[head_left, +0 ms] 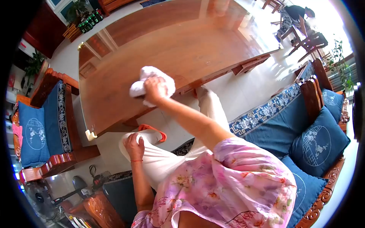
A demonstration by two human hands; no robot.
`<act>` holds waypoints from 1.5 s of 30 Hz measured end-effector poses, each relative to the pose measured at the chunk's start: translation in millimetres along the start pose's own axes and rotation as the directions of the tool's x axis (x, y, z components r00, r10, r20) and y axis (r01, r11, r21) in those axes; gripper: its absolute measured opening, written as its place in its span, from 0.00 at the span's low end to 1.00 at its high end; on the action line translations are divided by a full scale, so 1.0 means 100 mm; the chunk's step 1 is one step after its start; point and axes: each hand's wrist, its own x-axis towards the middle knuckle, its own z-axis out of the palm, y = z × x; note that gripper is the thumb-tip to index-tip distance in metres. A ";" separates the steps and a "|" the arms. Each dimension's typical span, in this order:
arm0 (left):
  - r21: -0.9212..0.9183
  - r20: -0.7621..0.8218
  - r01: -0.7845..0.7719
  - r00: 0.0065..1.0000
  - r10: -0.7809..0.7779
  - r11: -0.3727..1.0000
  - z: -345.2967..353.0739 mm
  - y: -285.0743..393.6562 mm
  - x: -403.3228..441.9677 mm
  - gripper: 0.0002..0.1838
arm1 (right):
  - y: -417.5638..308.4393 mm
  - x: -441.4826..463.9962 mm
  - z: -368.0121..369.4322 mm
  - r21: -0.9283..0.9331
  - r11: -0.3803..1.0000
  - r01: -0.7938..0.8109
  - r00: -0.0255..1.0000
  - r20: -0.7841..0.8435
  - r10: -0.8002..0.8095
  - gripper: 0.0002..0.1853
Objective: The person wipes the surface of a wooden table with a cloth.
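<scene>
A bunched white cloth (151, 73) lies on the glass-topped wooden table (182, 57), near the edge closest to me. My right hand (156, 90) presses down on it, with the fingers curled over the fabric. Folds of the cloth stick out to the left of and beyond my hand. My left hand (134, 146) rests on my bent left knee, holding nothing, its fingers spread over the light trouser leg (167, 161). A red band circles that wrist.
Pale corner guards (90, 135) cap the table. A wooden armchair with blue cushions (33, 133) stands left; a carved sofa with blue pillows (317, 136) is at right. Another person (294, 15) bends by a wooden chair (310, 41). Green bottles (89, 22) stand far left.
</scene>
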 end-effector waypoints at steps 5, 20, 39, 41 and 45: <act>0.243 0.136 0.072 0.985 -0.108 0.967 0.14 0.03 -0.27 0.15 | -0.45 -0.21 0.24 0.083 0.977 0.196 0.980 -0.060 -0.191 0.20; -0.237 0.105 0.185 0.981 -0.164 0.954 0.25 0.40 0.09 0.12 | 2.46 0.42 0.07 0.533 0.740 -0.411 0.754 -0.257 0.604 0.22; -0.162 -0.313 -0.219 0.936 0.161 0.962 0.92 2.29 2.05 0.34 | 1.71 -1.61 -0.41 0.775 0.599 -0.204 0.653 -0.348 0.673 0.19; 0.029 -0.121 -0.060 0.991 0.063 0.998 1.03 2.41 2.24 0.33 | 1.84 -1.96 -0.25 0.519 0.781 -0.348 0.730 -0.372 0.573 0.26; 0.126 -0.160 -0.048 0.985 0.068 0.991 1.44 2.30 2.59 0.26 | 2.12 -2.05 -0.12 0.177 0.791 -0.585 0.743 -0.273 0.611 0.32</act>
